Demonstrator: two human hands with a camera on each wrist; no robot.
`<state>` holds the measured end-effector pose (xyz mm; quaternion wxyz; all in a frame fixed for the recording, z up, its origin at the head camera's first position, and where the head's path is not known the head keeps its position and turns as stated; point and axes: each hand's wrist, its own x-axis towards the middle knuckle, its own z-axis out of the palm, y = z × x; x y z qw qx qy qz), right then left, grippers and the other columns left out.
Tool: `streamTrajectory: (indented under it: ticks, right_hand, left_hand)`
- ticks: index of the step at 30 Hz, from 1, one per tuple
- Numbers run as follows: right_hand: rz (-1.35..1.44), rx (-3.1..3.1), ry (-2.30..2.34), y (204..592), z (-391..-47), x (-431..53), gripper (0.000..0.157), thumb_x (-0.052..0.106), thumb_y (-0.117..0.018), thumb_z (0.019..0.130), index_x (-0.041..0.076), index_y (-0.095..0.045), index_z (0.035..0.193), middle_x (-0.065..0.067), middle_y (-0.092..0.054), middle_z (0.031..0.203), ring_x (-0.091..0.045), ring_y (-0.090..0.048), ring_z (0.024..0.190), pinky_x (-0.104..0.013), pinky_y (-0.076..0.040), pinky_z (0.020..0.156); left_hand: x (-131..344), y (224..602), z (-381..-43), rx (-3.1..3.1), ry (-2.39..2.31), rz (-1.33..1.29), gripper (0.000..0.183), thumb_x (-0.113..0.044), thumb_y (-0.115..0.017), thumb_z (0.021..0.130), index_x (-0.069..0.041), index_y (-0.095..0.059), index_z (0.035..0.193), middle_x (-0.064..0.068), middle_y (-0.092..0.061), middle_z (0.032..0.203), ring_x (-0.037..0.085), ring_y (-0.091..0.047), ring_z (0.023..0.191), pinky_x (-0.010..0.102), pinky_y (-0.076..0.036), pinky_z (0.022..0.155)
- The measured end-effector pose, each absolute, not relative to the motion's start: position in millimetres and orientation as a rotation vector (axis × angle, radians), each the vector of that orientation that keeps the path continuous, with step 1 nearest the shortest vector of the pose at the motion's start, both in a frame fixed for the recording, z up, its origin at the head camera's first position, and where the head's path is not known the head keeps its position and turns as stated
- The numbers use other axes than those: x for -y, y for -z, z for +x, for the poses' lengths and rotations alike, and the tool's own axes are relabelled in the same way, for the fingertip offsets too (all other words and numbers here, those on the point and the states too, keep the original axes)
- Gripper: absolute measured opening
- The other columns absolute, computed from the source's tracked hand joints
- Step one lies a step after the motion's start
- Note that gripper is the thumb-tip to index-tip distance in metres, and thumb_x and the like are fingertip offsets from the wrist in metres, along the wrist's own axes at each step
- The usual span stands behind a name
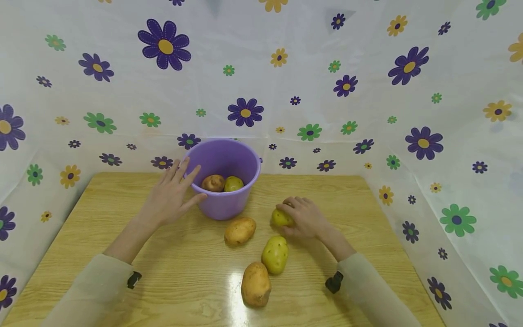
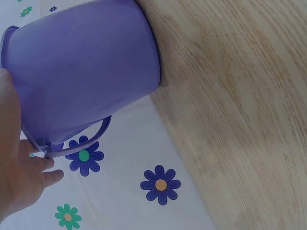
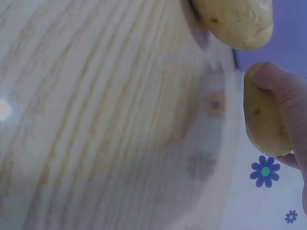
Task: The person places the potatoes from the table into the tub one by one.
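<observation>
A purple bucket (image 1: 222, 200) stands upright at the back of the table, with a brown potato (image 1: 213, 183) and a yellow-green potato (image 1: 234, 184) inside it. My left hand (image 1: 173, 195) rests at the bucket's left rim with spread fingers; in the left wrist view, its thumb (image 2: 8, 100) is at the rim and the other fingers are near the handle (image 2: 81, 146). To the bucket's right, my right hand (image 1: 304, 218) grips a small yellow-green potato (image 1: 282, 218). The right wrist view shows the thumb (image 3: 283, 88) pressed on this potato (image 3: 263, 115).
A brown potato (image 1: 240, 230) lies just in front of the bucket. Nearer the front are another yellow-green potato (image 1: 275, 255) and a larger brown potato (image 1: 256, 284), close together. A white flowered sheet (image 1: 310, 104) rises behind and beside the wooden table (image 1: 184, 281).
</observation>
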<state>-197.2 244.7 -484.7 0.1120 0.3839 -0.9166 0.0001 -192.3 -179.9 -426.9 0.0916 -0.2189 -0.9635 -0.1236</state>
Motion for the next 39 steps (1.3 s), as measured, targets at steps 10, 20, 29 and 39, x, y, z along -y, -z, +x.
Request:
streamTrajectory:
  ticks: [10, 20, 29, 39]
  right_hand:
    - [1.133, 2.635, -0.035, 466, -201, -239, 0.066, 0.044, -0.085, 0.081, 0.015, -0.065, 0.137, -0.012, -0.071, 0.126, -0.031, -0.07, 0.111, -0.05, -0.062, 0.099]
    - [1.103, 2.588, -0.084, 456, -207, -230, 0.064, 0.044, -0.086, 0.082, 0.017, -0.065, 0.136, -0.012, -0.07, 0.128, -0.031, -0.071, 0.107, -0.047, -0.063, 0.092]
    - [1.063, 2.577, -0.134, 445, -207, -223, 0.065, 0.044, -0.084, 0.083, 0.016, -0.065, 0.139, -0.012, -0.07, 0.13, -0.032, -0.072, 0.112, -0.048, -0.063, 0.095]
    - [1.062, 2.488, -0.235, 429, -213, -211, 0.063, 0.042, -0.086, 0.082, 0.015, -0.067, 0.136, -0.013, -0.07, 0.13, -0.035, -0.072, 0.112, -0.05, -0.062, 0.096]
  left_hand:
    - [180, 426, -193, 2.867, 0.354, -0.649, 0.084, -0.059, -0.055, 0.105, -0.01, -0.028, 0.168, 0.025, -0.012, 0.177, 0.052, -0.011, 0.163, 0.073, -0.019, 0.129]
    - [180, 426, -193, 2.863, 0.348, -0.647, 0.085, -0.06, -0.055, 0.104, -0.01, -0.028, 0.168, 0.025, -0.012, 0.177, 0.052, -0.011, 0.163, 0.072, -0.019, 0.13]
    - [179, 426, -192, 2.856, 0.346, -0.657, 0.083, -0.058, -0.054, 0.105, -0.009, -0.029, 0.167, 0.026, -0.012, 0.176, 0.053, -0.012, 0.162, 0.071, -0.019, 0.13]
    - [179, 427, -191, 2.845, 0.352, -0.653, 0.083, -0.057, -0.055, 0.105, -0.009, -0.029, 0.167, 0.026, -0.013, 0.176, 0.053, -0.012, 0.162, 0.072, -0.02, 0.129]
